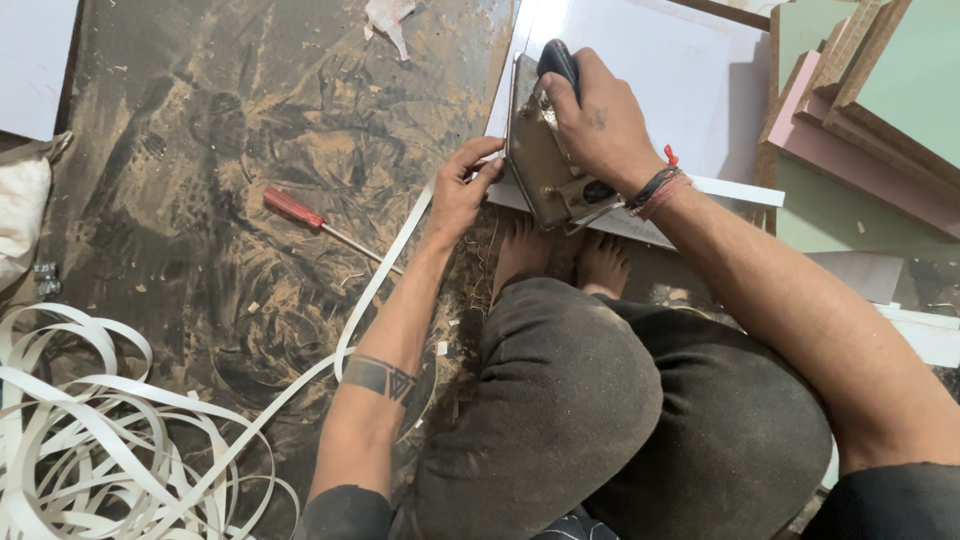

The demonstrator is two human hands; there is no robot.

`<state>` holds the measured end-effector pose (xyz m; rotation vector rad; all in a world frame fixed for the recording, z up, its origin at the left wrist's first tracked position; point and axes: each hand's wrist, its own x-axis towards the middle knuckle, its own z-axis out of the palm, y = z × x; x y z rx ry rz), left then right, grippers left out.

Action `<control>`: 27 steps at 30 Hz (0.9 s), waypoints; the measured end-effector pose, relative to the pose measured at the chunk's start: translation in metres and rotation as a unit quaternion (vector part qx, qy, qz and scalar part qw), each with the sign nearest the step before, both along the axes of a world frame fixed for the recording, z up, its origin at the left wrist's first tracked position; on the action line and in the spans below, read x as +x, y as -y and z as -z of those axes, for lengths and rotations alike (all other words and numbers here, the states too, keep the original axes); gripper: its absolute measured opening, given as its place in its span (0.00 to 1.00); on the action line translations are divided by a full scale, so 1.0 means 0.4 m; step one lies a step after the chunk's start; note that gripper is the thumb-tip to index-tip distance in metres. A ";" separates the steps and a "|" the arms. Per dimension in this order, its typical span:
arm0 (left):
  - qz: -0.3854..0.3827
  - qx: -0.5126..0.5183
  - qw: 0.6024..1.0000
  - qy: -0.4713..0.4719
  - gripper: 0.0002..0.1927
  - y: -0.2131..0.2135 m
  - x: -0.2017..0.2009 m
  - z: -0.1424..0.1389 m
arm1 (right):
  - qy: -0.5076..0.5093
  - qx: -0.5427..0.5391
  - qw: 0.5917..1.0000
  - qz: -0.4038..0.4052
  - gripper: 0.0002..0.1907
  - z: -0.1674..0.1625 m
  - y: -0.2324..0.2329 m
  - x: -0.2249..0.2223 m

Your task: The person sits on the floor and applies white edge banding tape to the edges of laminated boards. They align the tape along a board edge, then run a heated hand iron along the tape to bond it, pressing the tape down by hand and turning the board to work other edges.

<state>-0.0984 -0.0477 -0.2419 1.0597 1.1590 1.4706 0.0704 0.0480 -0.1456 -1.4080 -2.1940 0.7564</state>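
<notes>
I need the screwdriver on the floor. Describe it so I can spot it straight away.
Start at the dusty dark floor left of the white board. The screwdriver lies there slantwise, just left of the left hand and the white edging strip. Its red handle and thin metal shaft set it apart from the white strip coils.

An iron (545, 150) stands on the edge of a flat panel (650, 60) at upper centre of the frame, under the right hand (600, 125); the left hand (462, 190) sits just left of it, pinching an edge strip (385, 265); the strip runs down-left to a tangled coil (100, 440) at lower left; a screwdriver (325, 225) lies on the floor (250, 120) left of the hands; stacked boards (870, 110) lie at upper right.
</notes>
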 end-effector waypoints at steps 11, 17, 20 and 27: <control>-0.004 -0.001 0.998 -0.067 0.15 0.007 0.006 0.010 | 0.038 0.035 0.996 -0.071 0.18 -0.007 0.006 0.002; -0.054 0.005 0.979 -0.199 0.14 0.015 0.016 0.001 | 0.053 0.025 0.996 -0.069 0.19 -0.009 0.013 0.028; -0.060 0.025 0.973 -0.220 0.14 0.015 0.029 0.006 | 0.075 0.014 0.996 -0.049 0.20 -0.009 0.016 0.120; -0.018 -0.054 0.990 -0.130 0.15 0.005 0.053 0.027 | 0.114 0.064 0.989 0.073 0.19 -0.019 0.017 0.494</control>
